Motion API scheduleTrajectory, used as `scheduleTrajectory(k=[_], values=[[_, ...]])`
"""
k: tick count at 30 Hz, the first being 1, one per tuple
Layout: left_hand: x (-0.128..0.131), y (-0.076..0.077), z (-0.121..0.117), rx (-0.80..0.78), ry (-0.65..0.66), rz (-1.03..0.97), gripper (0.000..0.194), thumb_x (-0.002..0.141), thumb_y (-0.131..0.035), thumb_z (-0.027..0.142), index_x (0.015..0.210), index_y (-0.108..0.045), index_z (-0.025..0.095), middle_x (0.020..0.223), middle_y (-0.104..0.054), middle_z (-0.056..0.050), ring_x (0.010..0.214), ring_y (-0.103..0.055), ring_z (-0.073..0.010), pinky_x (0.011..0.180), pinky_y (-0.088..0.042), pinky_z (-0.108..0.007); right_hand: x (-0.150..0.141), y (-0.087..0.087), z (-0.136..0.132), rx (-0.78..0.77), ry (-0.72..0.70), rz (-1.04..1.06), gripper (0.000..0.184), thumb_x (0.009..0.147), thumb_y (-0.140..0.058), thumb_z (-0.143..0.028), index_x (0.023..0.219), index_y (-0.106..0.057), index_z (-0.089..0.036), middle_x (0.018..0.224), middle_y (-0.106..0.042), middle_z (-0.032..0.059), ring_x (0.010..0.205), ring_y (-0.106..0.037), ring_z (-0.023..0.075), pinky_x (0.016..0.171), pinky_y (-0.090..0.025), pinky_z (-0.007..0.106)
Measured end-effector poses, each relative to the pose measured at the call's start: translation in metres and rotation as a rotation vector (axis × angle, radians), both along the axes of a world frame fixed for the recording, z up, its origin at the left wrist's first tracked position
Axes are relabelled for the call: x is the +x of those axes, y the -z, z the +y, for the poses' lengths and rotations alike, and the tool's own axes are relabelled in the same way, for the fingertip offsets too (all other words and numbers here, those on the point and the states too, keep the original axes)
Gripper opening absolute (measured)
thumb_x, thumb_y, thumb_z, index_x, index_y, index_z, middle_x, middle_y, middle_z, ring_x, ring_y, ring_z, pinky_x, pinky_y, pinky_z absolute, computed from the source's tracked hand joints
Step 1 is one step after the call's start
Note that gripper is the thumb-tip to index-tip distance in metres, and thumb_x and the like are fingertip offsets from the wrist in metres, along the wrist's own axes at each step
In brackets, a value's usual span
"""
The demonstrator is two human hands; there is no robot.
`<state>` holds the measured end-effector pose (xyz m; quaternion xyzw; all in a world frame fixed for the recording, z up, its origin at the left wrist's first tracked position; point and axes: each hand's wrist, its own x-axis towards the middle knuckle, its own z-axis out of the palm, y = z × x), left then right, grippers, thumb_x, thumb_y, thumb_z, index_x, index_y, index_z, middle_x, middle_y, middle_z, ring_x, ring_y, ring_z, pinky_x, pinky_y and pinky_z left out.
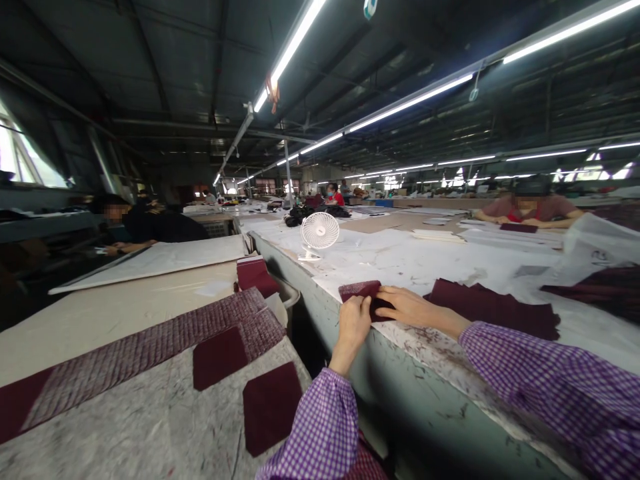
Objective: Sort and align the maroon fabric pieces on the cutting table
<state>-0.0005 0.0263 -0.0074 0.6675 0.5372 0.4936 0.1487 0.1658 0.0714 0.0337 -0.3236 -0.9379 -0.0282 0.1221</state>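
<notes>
A small maroon fabric piece [358,290] with a speckled patch on its upper face lies at the near edge of the white-covered table. My left hand [354,323] is closed on its near side, the fingers curled over the cloth. From the right, my right hand [407,308] holds the same piece, with the cloth between its thumb and fingers. Both hands almost meet there, and they hide part of the piece. Beside my right forearm lies a larger heap of maroon fabric pieces [493,310] with jagged edges.
On the left table [150,413] is a long row of overlapping maroon pieces [150,350], with two loose maroon panels [273,407] nearby. A gap separates the tables. A white fan [320,233] stands ahead. Co-workers sit left and right; a clear plastic bag [605,247] lies right.
</notes>
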Motion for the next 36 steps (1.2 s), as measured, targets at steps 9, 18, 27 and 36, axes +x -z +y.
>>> scheduleTrajectory(k=[9, 18, 27, 36], values=[[-0.078, -0.011, 0.010, 0.200, -0.314, -0.997, 0.043, 0.081, -0.047, 0.056, 0.061, -0.038, 0.019, 0.054, -0.038, 0.007, 0.051, -0.039, -0.0076, 0.052, -0.035, -0.020, 0.005, 0.008, 0.009, -0.076, 0.132, -0.076, 0.059, 0.092, -0.037, -0.053, 0.133, -0.054, -0.014, 0.138, -0.051, 0.0132, 0.126, -0.045, 0.0287, 0.109, -0.031, 0.045], [-0.118, -0.029, -0.018, 0.137, -0.555, -0.546, 0.033, 0.086, -0.048, 0.038, 0.059, -0.048, 0.018, 0.050, -0.047, 0.003, 0.053, -0.052, -0.0143, 0.056, -0.041, -0.025, 0.000, 0.001, 0.007, -0.144, 0.106, -0.010, 0.063, 0.086, -0.044, -0.055, 0.128, -0.059, -0.011, 0.138, -0.050, 0.0159, 0.126, -0.044, 0.0332, 0.109, -0.030, 0.048], [0.018, -0.042, -0.068, -0.099, 0.115, 0.301, 0.027, 0.090, -0.043, 0.023, 0.085, -0.068, 0.016, 0.094, -0.072, -0.010, 0.087, -0.066, -0.0235, 0.073, -0.045, -0.030, 0.016, -0.024, -0.018, -0.945, 0.415, 0.520, 0.073, 0.081, -0.047, -0.070, 0.128, -0.052, -0.015, 0.106, -0.067, 0.0153, 0.076, -0.065, 0.0226, 0.063, -0.052, 0.034], [0.018, -0.049, -0.071, 0.058, 0.069, 0.112, 0.031, 0.092, -0.046, 0.037, 0.082, -0.067, 0.016, 0.084, -0.069, -0.006, 0.085, -0.061, -0.0205, 0.079, -0.045, -0.030, 0.052, -0.030, -0.042, -0.927, 0.186, 0.455, 0.077, 0.073, -0.068, -0.033, 0.140, -0.037, -0.012, 0.088, -0.062, 0.0027, 0.073, -0.056, 0.0148, 0.066, -0.042, 0.028]])
